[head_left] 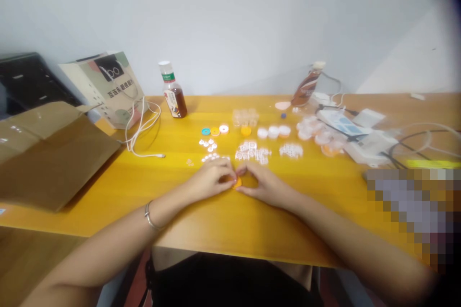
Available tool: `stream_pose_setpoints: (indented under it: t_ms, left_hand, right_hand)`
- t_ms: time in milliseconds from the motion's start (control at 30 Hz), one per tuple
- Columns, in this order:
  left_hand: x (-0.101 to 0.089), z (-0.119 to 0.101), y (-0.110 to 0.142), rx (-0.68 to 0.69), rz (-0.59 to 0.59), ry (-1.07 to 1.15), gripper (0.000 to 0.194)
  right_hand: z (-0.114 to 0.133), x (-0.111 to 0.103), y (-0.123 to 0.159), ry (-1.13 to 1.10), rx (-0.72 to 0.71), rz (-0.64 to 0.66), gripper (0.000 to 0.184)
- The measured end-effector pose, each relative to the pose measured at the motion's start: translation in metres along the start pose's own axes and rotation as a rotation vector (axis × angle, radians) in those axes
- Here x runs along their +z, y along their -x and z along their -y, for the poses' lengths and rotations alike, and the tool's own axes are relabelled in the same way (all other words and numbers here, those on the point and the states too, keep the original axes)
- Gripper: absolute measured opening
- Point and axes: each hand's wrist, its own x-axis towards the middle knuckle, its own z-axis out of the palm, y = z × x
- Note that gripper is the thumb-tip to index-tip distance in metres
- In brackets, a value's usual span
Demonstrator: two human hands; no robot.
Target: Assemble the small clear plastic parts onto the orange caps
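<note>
My left hand (211, 178) and my right hand (262, 183) meet over the yellow table (223, 223), fingertips pinched together on a small orange round piece (237, 182). A silver bracelet sits on my left wrist. Just beyond my fingers lie clusters of small white plastic parts (252, 151) and a second cluster (291, 150). A row of coloured round caps (215, 131) and an orange cap (246, 130) lie farther back.
A tea bottle (173, 91) stands at the back left, a second bottle (306, 87) leans at the back right. A paper bag (111, 86), a white cable (142, 129) and cardboard (50, 153) lie left. Small clear cups (317, 132), boxes and cables (367, 139) crowd the right.
</note>
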Motion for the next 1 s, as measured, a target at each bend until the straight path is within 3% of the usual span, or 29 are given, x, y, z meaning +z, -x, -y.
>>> stream_pose_setpoints:
  t_ms: [300,567,1000]
  left_hand:
    - [-0.017,0.004,0.006,0.151,0.100,0.010,0.021]
    - [-0.015,0.007,0.006,0.222,0.068,-0.077,0.022]
    - [-0.015,0.006,0.007,0.244,0.068,-0.120,0.023]
  right_hand:
    - [-0.014,0.001,0.002,0.106,-0.061,-0.042,0.015]
    - [-0.018,0.003,0.003,0.171,-0.197,-0.122,0.015]
    - [-0.018,0.003,0.001,0.230,-0.298,-0.099,0.013]
